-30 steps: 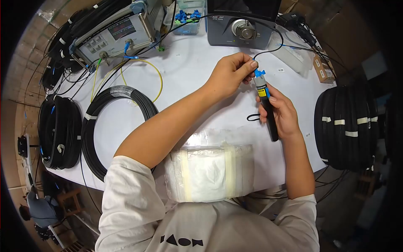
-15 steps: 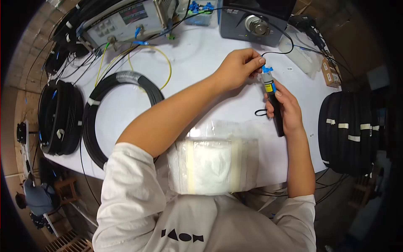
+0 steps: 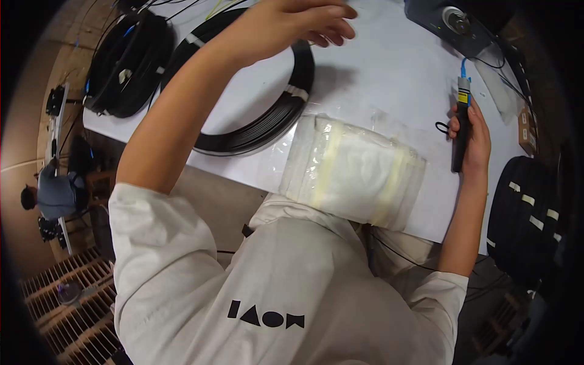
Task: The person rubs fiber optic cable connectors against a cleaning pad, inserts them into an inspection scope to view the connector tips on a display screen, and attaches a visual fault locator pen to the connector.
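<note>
My right hand [image 3: 474, 137] is wrapped round a black pen-like tester [image 3: 461, 131] with a grey tip and a yellow label, held upright over the right part of the table. A blue connector [image 3: 464, 68] on a black cable sits at its top end. A small black loop hangs from its left side. My left hand [image 3: 304, 24] is raised above the table near the top of the view, fingers apart and bent, nothing visible in it. Below it lies a large coil of black cable [image 3: 298, 70]. A wrapped white bundle [image 3: 359, 173] rests at the table's front edge.
Another black coil [image 3: 131, 64] is at the left, and stacked coils [image 3: 526, 219] stand at the right beside a small cardboard box [image 3: 526, 129]. A grey device [image 3: 447, 24] is at the back right. At far left a person [image 3: 58, 188] sits near a wooden rack [image 3: 73, 304].
My left hand has let go of the connector and moved left, its fingers opening. My right hand still holds the tester. The view has turned towards the left.
</note>
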A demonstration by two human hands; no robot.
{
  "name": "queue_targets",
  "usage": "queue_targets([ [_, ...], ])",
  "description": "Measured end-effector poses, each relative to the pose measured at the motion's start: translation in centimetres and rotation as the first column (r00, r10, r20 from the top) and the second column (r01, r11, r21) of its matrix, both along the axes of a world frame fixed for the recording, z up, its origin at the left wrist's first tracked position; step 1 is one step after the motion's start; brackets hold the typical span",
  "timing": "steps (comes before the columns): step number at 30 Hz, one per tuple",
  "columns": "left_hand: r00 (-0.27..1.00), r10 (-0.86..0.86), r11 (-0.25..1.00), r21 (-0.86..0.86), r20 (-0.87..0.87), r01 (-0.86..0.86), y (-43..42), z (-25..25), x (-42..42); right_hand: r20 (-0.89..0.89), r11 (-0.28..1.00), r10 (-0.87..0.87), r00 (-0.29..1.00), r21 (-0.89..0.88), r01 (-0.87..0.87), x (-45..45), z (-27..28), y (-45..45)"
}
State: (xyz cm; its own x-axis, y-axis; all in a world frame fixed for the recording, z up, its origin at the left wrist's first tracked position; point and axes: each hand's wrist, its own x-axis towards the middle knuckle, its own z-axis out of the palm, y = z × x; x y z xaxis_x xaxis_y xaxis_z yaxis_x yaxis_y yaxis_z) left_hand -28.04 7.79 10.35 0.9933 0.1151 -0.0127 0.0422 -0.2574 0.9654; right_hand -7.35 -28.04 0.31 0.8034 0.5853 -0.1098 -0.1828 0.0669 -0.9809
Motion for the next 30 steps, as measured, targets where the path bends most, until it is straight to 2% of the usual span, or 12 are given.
queue_targets([
  [1,0.999,0.005,0.997,-0.079,0.047,-0.001,1.4,-0.2,-2.6,0.000,1.000,-0.007,1.000,-0.009,0.007,0.1,0.0,0.0],
  [2,0.996,0.091,0.995,-0.031,0.015,-0.091,2.3,0.3,-5.4,0.003,1.000,0.018,1.000,-0.015,-0.018,0.8,-0.7,-0.4],
  [3,0.980,0.164,0.981,0.082,0.116,-0.174,2.5,0.5,-8.1,-0.003,1.000,0.023,1.000,0.005,-0.023,0.8,-0.8,-0.4],
  [6,0.932,0.331,0.943,-0.029,0.147,-0.330,4.5,1.0,-16.1,0.008,0.999,0.034,0.999,0.012,-0.034,1.0,-0.8,-0.6],
  [12,0.663,0.721,0.693,-0.224,0.202,-0.685,5.5,-0.6,-28.5,-0.005,0.998,0.048,0.999,0.028,-0.048,1.6,-1.3,-0.8],
  [16,0.406,0.903,0.398,0.082,0.139,-0.914,5.0,-3.4,-32.7,-0.003,0.998,0.039,0.999,0.041,-0.039,1.8,-1.5,-1.0],
  [17,0.378,0.921,0.355,0.194,0.098,-0.914,4.9,-4.2,-34.0,-0.010,0.999,0.017,1.000,0.040,-0.016,1.9,-1.6,-1.2],
  [20,0.346,0.930,0.366,0.214,-0.123,-0.906,3.0,-5.7,-36.8,-0.022,0.998,0.046,0.999,0.036,-0.046,1.9,-1.5,-1.4],
  [24,0.534,0.718,0.488,-0.224,-0.445,-0.843,0.1,-6.2,-40.7,-0.062,0.992,0.098,0.993,0.083,-0.093,2.5,-1.9,-1.6],
  [26,0.553,0.688,0.482,-0.274,-0.470,-0.832,-1.4,-6.3,-42.1,-0.063,0.998,0.061,0.996,0.034,-0.059,2.7,-1.8,-1.6],
  [28,0.571,0.665,0.467,-0.328,-0.482,-0.821,-2.7,-6.4,-43.5,-0.078,0.982,0.182,0.980,0.065,-0.177,4.5,-2.8,-2.5],
  [30,0.651,0.587,0.511,-0.404,-0.482,-0.759,-4.3,-6.5,-45.0,-0.060,0.994,0.099,0.993,0.047,-0.097,3.0,-2.0,-1.6],
])
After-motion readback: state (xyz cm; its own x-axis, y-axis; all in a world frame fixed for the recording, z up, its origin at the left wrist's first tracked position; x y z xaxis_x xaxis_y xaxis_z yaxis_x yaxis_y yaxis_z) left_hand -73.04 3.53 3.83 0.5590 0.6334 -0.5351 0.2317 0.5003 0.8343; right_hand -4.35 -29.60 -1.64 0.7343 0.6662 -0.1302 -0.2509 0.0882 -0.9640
